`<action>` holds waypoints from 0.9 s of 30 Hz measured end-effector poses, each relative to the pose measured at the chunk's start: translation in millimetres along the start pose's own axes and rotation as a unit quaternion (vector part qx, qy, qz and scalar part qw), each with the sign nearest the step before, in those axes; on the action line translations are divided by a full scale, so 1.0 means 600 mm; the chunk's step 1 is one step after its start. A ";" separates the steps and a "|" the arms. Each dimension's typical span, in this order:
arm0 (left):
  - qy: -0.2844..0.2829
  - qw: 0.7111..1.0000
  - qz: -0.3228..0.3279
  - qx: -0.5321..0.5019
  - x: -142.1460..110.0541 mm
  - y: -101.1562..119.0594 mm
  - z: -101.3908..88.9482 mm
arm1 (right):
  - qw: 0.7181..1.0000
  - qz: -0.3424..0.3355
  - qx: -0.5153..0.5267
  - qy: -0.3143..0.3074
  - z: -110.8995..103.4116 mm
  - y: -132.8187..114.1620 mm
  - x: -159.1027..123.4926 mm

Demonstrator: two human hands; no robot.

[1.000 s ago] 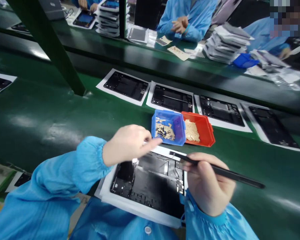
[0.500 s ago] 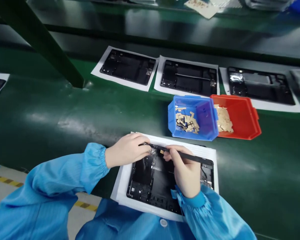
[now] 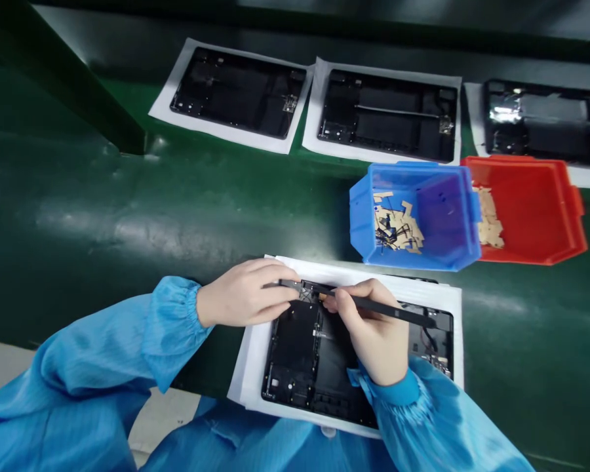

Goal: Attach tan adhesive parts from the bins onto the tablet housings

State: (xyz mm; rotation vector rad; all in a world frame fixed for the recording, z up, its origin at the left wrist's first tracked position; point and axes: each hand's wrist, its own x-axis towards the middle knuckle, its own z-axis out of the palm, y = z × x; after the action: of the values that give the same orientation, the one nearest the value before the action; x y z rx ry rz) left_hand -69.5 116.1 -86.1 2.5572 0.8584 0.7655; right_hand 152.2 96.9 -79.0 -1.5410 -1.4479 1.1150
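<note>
The right hand (image 3: 378, 337), fingers closed around the tool (image 3: 391, 310), is now lowered to the tablet (image 3: 295, 354), meeting the half-curled left hand (image 3: 243, 293), whose hold I cannot tell, so close work seems under way.

Green bench (image 3: 236, 203) open beyond left hand (image 3: 248, 293); blue bin (image 3: 442, 213), red bin (image 3: 531, 210) block beyond right hand (image 3: 373, 328).

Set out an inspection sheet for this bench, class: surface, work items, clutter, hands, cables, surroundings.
Surface: green tabletop, shiny.
Work items: open black case on white paper; slim black tool.
Clutter: blue bin with pale and dark bits; red bin with pale pieces.
Hands: right hand holds the tool; left hand at the case's upper left corner, grip unclear.
Cables: short dark wire inside the case, right side.
Surroundings: three similar cases behind, one cut off by the frame; dark post at left.
</note>
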 end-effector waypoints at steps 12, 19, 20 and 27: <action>0.021 0.996 -0.040 0.073 0.002 0.010 0.005 | 0.999 0.002 -0.053 -0.014 0.002 0.004 -0.001; 0.023 0.995 -0.038 0.087 0.004 0.011 0.004 | 0.998 -0.005 -0.064 -0.011 0.003 -0.001 -0.001; 0.024 0.995 -0.038 0.089 0.004 0.012 0.004 | 0.998 -0.005 -0.067 -0.009 0.003 -0.001 -0.001; 0.025 0.995 -0.028 0.089 0.001 0.013 0.007 | 0.997 -0.007 -0.073 -0.015 0.001 0.003 -0.001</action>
State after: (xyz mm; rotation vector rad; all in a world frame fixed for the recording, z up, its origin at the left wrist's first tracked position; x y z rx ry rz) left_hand -63.0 110.3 -85.5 2.6648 1.0536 0.7699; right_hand 152.1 96.3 -80.8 -1.6177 -1.5886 1.0473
